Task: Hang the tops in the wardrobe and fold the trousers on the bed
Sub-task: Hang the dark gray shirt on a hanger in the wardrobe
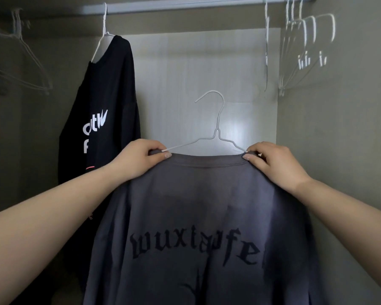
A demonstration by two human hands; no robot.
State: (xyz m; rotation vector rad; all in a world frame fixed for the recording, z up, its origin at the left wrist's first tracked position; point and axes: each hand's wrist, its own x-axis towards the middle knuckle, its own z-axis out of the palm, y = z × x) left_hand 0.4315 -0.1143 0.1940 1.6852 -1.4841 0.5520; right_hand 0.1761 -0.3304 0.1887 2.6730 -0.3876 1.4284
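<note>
A grey top (198, 205) with dark gothic lettering hangs on a white wire hanger (217, 128) held up in front of the open wardrobe. My left hand (139, 160) pinches the top's collar and the hanger's left arm. At the right end of the collar, my right hand (273, 164) pinches the fabric over the hanger's other arm. The hanger's hook points up, well below the rail (185, 5), touching nothing. A black top (106, 106) with white lettering hangs from the rail on a white hanger at the left.
Several empty white hangers (301, 51) hang on the rail at the right, close to the wardrobe's right wall (339, 128). More empty hangers (15, 58) hang at the far left. The pale back panel (196, 73) shows between the black top and the right-hand hangers.
</note>
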